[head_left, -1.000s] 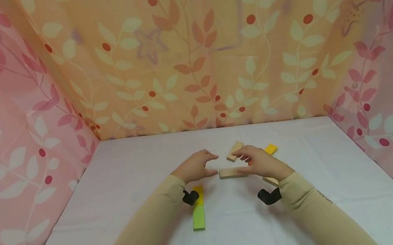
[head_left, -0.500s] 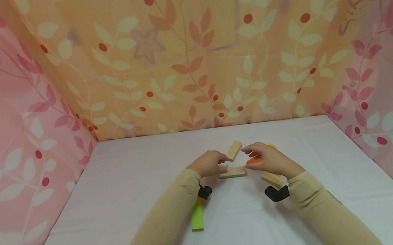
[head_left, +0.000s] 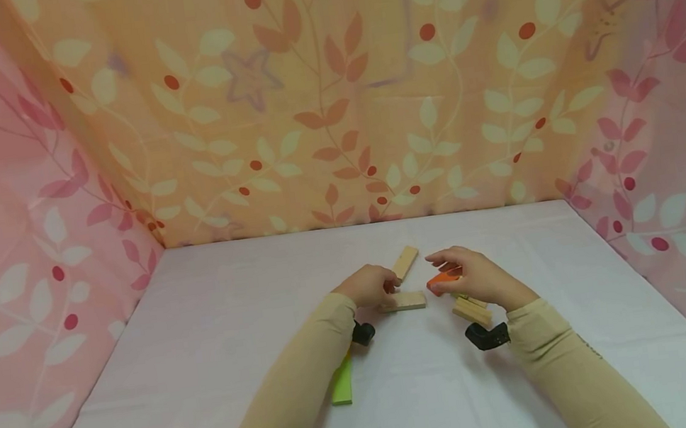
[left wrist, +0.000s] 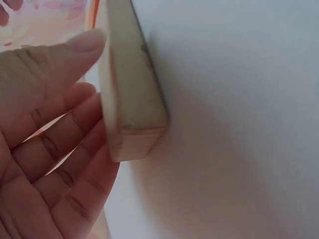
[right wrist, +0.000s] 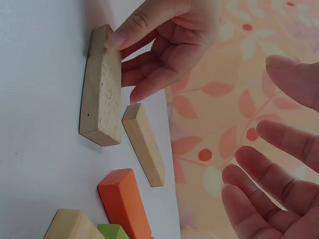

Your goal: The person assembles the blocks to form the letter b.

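My left hand [head_left: 372, 284] pinches the left end of a plain wooden block [head_left: 406, 300] lying flat on the table. In the left wrist view its thumb lies along the block's upper side [left wrist: 132, 79], with the fingers on the far side. My right hand [head_left: 482, 277] is held above the table with its fingers spread apart, nothing between them. Just beyond its thumb sits an orange block [head_left: 436, 281]. Another plain wooden block [head_left: 407, 262] lies slantwise behind the pinched one.
More wooden blocks [head_left: 470, 311] lie below the right hand, with a green block [right wrist: 112, 232] beside the orange one in the right wrist view. A light green block [head_left: 341, 383] shows beside the left forearm. Patterned cloth walls [head_left: 342, 100] enclose the table [head_left: 235, 277].
My left hand has moved right and taken hold of the wooden block's left end. My right hand has drawn back to the right, away from that block, uncovering the orange block.
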### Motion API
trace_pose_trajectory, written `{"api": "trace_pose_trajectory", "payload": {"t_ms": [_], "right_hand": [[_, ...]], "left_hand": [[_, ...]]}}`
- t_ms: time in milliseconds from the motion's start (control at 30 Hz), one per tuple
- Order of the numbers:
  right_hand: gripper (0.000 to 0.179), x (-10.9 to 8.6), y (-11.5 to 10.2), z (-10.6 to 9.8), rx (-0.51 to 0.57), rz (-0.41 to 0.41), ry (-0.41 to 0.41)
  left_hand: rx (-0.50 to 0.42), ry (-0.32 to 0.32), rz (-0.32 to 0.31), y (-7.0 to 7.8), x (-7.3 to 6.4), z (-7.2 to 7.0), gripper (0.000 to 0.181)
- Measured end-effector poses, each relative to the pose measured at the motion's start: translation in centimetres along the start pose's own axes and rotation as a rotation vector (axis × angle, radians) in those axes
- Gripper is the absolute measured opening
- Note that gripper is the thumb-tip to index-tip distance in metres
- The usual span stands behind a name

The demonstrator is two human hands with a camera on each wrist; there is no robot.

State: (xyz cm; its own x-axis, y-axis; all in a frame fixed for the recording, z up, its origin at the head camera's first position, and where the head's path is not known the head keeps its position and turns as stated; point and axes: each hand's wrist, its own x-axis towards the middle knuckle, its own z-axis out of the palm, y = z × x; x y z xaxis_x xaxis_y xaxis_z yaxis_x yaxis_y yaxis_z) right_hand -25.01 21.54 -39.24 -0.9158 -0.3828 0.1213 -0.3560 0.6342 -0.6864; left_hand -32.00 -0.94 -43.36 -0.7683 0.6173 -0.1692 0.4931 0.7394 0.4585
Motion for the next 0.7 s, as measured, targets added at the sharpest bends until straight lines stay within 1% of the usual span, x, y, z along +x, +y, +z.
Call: {"api": "trace_pose_trajectory", "payload": {"t_ms": [167, 233, 333, 433, 700], "right_hand": [[0.051, -0.03, 0.43, 0.11, -0.005, 0.002, 0.002], [0.050, -0.04, 0.57, 0.17, 0.006, 0.003, 0.001], [0.050, -0.08, 0.65, 0.29, 0.019, 0.003, -0.002], [0.051, -0.15, 0.66, 0.36, 0.036, 0.002, -0.004], [0.051, -0.27, 0.49, 0.39, 0.041, 0.005, -0.004]], "left_hand": [[0.006, 0.006, -0.034, -0.15, 0.15, 0.69, 0.034], [0.019, 0.013, -0.029, -0.30, 0.27, 0.91, 0.033], [0.034, 0.007, -0.028, -0.34, 0.35, 1.01, 0.027], [0.058, -0.002, -0.013, -0.26, 0.38, 0.99, 0.021], [0.138, -0.008, 0.039, 0.29, 0.30, 0.91, 0.015]]}}
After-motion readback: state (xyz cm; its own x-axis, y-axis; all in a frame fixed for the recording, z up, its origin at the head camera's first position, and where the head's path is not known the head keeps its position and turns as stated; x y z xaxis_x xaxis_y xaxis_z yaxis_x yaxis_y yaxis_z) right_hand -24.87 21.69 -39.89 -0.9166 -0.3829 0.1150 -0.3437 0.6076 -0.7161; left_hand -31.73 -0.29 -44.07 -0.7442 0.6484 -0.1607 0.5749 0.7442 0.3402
